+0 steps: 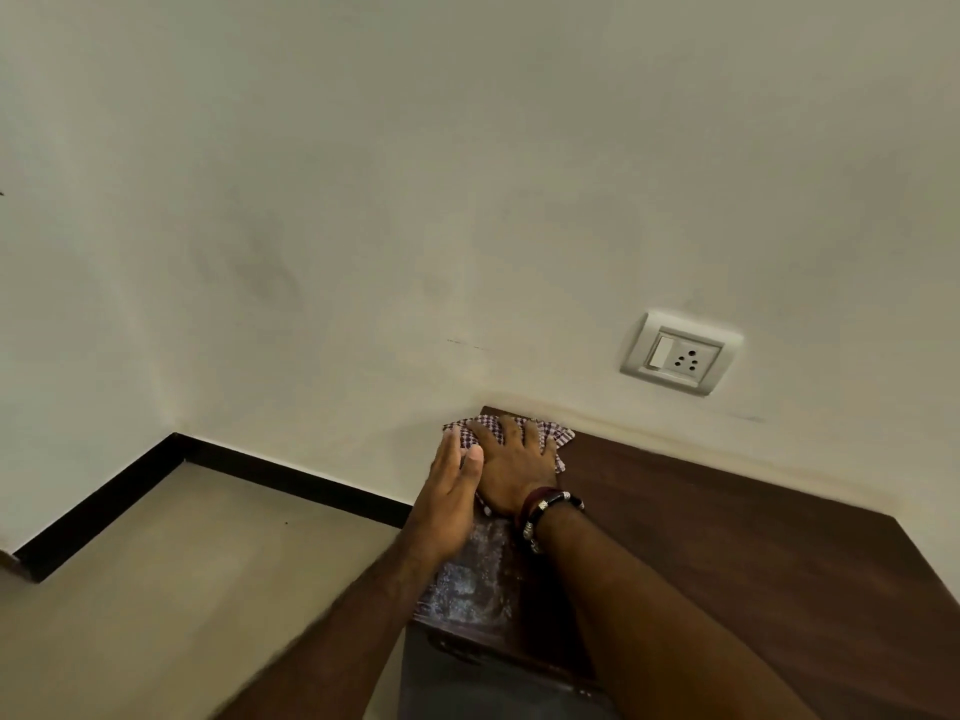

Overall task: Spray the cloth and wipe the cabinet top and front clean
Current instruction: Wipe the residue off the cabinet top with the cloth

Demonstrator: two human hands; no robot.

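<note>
Two hands are engaged in wiping the cabinet top (727, 537): the checked cloth (480, 426) is pressed flat at the far left corner under the open right hand (511, 467), the open left hand (449, 498) is held at the edge, and a stroke across the dusty near strip (467, 579) is judged next.

A home room: plain painted wall (363, 200), switch socket (680, 354), dark skirting (249, 462), wooden cabinet (753, 537).

From my feed I see a plain cream wall (363, 174) filling most of the view, with faint smudges on it. A white switch-and-socket plate (681, 354) sits on it at the right. A black skirting strip (130, 491) runs along the corner above a beige floor (182, 589). The light is dim and even.
</note>
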